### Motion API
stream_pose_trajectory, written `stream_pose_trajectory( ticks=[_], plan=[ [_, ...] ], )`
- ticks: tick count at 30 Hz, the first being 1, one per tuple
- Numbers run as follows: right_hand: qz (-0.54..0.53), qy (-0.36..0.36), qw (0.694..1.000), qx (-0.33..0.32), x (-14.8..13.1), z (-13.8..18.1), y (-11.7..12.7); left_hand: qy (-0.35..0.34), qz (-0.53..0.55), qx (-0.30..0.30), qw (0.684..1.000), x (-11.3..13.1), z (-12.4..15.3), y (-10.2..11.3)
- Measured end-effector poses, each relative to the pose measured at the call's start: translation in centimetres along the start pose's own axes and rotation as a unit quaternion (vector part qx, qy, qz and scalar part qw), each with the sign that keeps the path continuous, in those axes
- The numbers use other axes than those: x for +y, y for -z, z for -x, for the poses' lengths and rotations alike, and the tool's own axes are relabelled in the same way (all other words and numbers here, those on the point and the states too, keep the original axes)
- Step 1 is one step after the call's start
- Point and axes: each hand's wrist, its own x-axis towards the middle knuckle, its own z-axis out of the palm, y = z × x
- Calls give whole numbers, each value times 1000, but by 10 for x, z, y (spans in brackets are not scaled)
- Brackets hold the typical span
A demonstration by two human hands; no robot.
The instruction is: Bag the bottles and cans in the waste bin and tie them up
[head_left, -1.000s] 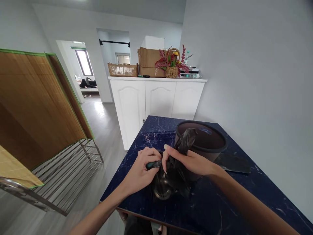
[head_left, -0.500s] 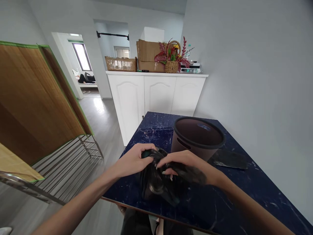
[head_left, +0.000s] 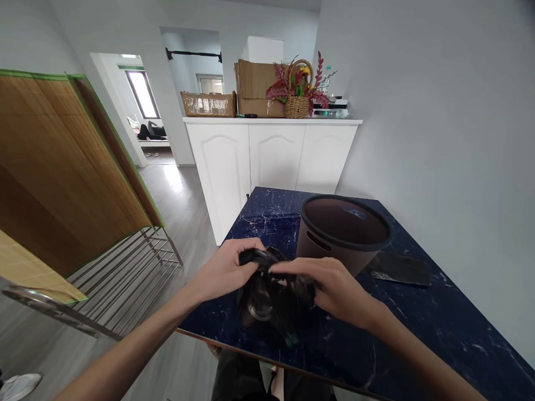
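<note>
A bunched black plastic bag (head_left: 267,309) sits at the near part of the dark blue marbled table (head_left: 267,210). A round, shiny form shows at its front; I cannot make out what it is. My left hand (head_left: 236,267) is closed on the bag's upper left edge, thumb on top. From the right, my right hand (head_left: 330,281) pinches the gathered top of the same bag, its index finger pointing at the left thumb. Just beyond the hands stands a brown trash bin (head_left: 334,256) with a black rim and a slot handle, upright.
A flat folded black piece (head_left: 399,269) lies right of the bin. A metal rack (head_left: 121,278) with a bamboo mat stands left. Behind the table is a white cabinet (head_left: 276,156) bearing cardboard boxes (head_left: 209,104) and a flower basket (head_left: 297,106). A person lies in the far room.
My right hand has shifted its fingers on the bag, and the loose plastic that trailed over its wrist has drawn in. My left hand keeps its hold. The view has moved slightly.
</note>
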Motion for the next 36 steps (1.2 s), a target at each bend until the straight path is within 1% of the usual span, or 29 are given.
stream_pose_trajectory(
  ticks=[2, 4, 7, 9, 10, 12, 14, 16, 18, 19, 21, 23, 24, 26, 28, 30, 33, 34, 36],
  plan=[
    [48, -28, 996, 69, 3, -1, -7, -35, -32, 20, 999, 3, 5, -3],
    [113, -19, 984, 139, 7, -3, -17, -83, -67, 32, 994, 4, 9, -7],
    [202, 62, 947, 240, 11, -8, -34, -157, -120, 38, 980, 4, 14, -13],
    [229, 109, 920, 300, 13, -12, -44, -189, -142, 43, 971, 3, 17, -15],
    [234, 123, 908, 325, 13, -14, -48, -196, -148, 44, 968, 3, 18, -15],
    [232, 135, 890, 368, 12, -19, -54, -189, -142, 41, 971, 3, 20, -14],
    [221, 151, 877, 398, 9, -23, -56, -146, -112, 47, 982, 2, 22, -13],
    [216, 173, 870, 408, 6, -28, -57, -79, -50, 73, 993, 2, 22, -12],
    [225, 187, 865, 409, 3, -30, -57, -20, 34, 91, 995, 4, 21, -11],
    [237, 184, 860, 412, 2, -31, -57, 0, 75, 86, 993, 5, 20, -11],
    [271, 170, 845, 429, 1, -32, -58, 23, 132, 57, 989, 9, 16, -11],
    [301, 156, 832, 440, -1, -32, -58, 35, 141, 39, 989, 14, 11, -11],
    [310, 154, 831, 436, -1, -32, -58, 40, 137, 39, 989, 16, 9, -11],
    [315, 157, 840, 414, -1, -30, -57, 46, 135, 57, 988, 18, 7, -12],
    [311, 163, 853, 386, -1, -27, -57, 49, 153, 78, 984, 17, 6, -12],
    [303, 166, 861, 372, 0, -20, -58, 57, 175, 89, 979, 14, 6, -12],
    [285, 160, 876, 356, 0, -4, -63, 86, 205, 100, 970, 2, 8, -7],
    [277, 152, 883, 346, 0, 3, -66, 94, 210, 113, 967, -4, 8, -4],
    [260, 129, 900, 326, -2, 18, -73, 100, 203, 159, 961, -16, 8, 0]
  ],
)
